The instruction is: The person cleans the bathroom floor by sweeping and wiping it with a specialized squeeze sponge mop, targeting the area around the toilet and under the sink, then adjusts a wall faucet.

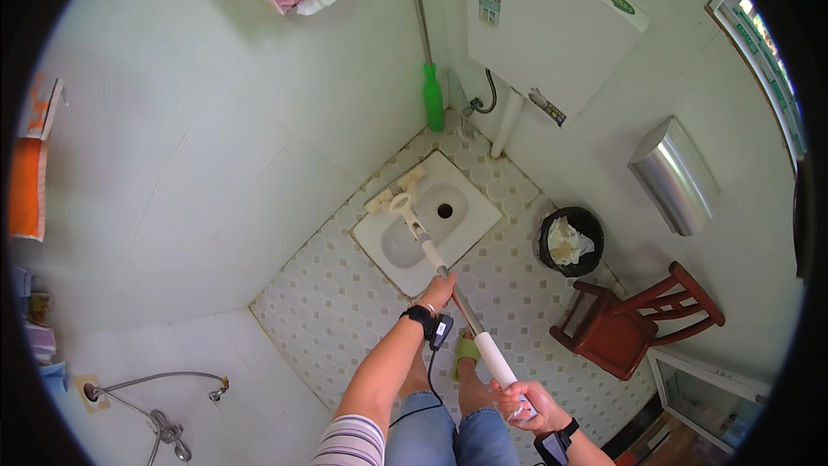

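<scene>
A long-handled cleaning tool with a metal pole and white grip (497, 359) runs diagonally up from my hands. My left hand (440, 291) is closed around the middle of its pole. My right hand (533, 404) grips the lower end of the white handle. The tool's pale head (402, 204) extends over a white squat toilet (475, 191) set in the tiled floor. It lies by the toilet's left edge, where a flat pale piece (381, 199) shows beside it. I cannot tell whether the head touches that piece.
A black waste bin (543, 246) holding crumpled paper and a dark red wooden chair (618, 336) stand at the right. A green-handled pole (432, 97) leans in the corner, beside a wall-mounted white cistern (543, 26). Shower fittings (167, 427) are on the lower left wall.
</scene>
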Demonstrator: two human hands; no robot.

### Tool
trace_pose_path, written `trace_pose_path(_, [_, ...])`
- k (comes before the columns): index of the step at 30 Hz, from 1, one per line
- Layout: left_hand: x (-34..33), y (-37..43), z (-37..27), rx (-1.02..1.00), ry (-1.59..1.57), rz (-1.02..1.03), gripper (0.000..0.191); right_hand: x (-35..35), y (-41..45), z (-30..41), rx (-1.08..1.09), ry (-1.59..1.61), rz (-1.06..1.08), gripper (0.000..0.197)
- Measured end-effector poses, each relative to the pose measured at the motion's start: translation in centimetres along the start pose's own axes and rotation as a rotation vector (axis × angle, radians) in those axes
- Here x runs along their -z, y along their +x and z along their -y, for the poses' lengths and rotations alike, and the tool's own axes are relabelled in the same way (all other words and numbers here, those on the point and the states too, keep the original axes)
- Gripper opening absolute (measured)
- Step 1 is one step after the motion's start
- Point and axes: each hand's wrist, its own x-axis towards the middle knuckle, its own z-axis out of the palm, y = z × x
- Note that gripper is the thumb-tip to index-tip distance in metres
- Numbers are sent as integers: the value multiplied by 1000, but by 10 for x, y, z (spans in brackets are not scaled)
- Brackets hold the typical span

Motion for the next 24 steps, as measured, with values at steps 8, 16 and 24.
trace_pose_path(8, [-62, -46, 25, -13, 82, -31, 45, -15, -76, -18, -24, 74, -84, 18])
trace_pose_path(16, [-89, -166, 41, 88, -390, 101, 23, -35, -157, -51, -268, -265, -523, 7])
trace_pose_path(24, [22, -250, 98, 57, -539, -159, 42, -66, -84, -76, -546, -634, -956, 9])
